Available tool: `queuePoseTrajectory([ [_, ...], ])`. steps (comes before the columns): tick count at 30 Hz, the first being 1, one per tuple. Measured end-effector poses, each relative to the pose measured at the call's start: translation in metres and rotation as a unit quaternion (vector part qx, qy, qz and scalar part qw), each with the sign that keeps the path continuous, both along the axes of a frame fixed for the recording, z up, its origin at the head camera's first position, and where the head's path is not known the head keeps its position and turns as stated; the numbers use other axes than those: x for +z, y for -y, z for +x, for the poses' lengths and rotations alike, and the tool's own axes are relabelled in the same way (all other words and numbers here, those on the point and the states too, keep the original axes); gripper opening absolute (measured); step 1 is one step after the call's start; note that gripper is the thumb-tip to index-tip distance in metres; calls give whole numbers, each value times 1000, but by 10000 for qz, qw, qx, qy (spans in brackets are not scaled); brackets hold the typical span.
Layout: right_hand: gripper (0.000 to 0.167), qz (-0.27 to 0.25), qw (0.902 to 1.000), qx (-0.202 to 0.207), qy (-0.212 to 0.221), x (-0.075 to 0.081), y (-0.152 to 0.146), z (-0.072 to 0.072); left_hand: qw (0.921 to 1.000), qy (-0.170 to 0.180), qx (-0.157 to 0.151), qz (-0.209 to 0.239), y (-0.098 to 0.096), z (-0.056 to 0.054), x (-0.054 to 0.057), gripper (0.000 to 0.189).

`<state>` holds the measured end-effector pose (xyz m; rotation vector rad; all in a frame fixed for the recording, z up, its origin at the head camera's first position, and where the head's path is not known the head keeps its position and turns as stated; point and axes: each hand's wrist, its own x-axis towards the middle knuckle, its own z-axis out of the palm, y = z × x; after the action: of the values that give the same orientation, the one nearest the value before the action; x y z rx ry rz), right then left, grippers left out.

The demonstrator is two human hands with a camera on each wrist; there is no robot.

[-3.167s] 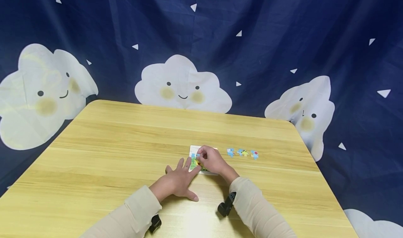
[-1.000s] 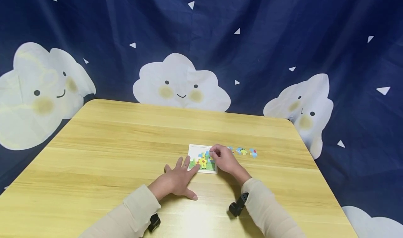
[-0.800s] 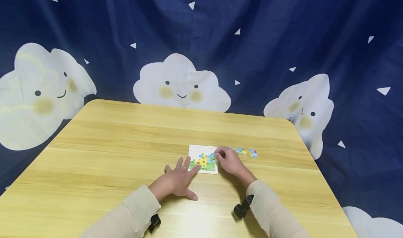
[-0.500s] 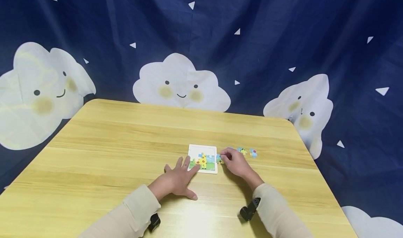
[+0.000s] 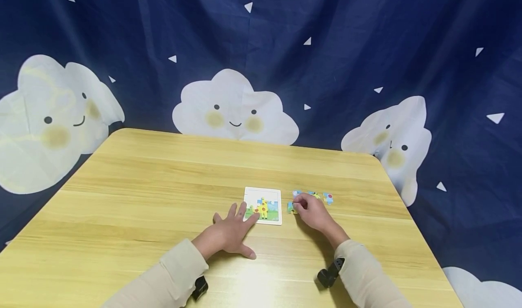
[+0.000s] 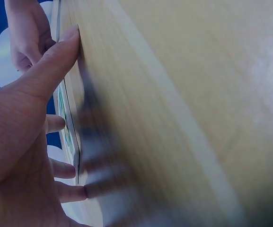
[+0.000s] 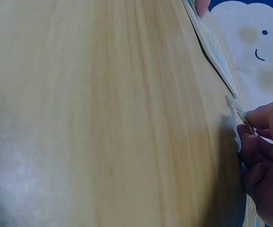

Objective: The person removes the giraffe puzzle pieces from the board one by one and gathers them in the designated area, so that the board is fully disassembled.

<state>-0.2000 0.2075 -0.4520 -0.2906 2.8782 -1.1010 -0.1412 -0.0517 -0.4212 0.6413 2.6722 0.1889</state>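
Observation:
A white-framed jigsaw board [image 5: 263,191] lies on the table, showing a giraffe on green and blue in its lower part. My left hand [image 5: 228,233] rests with fingers spread at the board's lower left, fingertips on its edge. To the right of the board, my right hand [image 5: 316,214] pinches a puzzle piece [image 5: 291,208] in blue and green. In the right wrist view, thumb and finger grip that puzzle piece [image 7: 240,112] by its edge, close to the tabletop. The hand hides part of the piece.
Three loose puzzle pieces lie just beyond my right hand: a pale blue piece [image 5: 296,193], a yellow-and-blue piece [image 5: 314,194] and a blue piece with a red spot [image 5: 328,198]. A dark blue cloud-print curtain [image 5: 326,72] hangs behind the wooden table [image 5: 163,172].
The right hand has lifted the piece off the board's upper right area and carried it right, onto the table side. The left hand has stayed at the board's edge.

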Motion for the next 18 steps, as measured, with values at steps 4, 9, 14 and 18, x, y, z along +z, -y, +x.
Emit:
queuePoseTrajectory([
  [4,4,97,9999,-32,-53,1,-4,1,10000,-22,-11,4,0,0,0,102],
  [9,4,201,9997,-117,-7,3,-10,0,10000,-48,-35,-12,0,0,0,102],
  [14,5,201,9997,-146,-16,4,-16,0,10000,-28,-22,5,0,0,1,102],
  [18,7,182,9997,-151,-105,4,-18,-1,10000,-6,4,24,0,0,1,102],
])
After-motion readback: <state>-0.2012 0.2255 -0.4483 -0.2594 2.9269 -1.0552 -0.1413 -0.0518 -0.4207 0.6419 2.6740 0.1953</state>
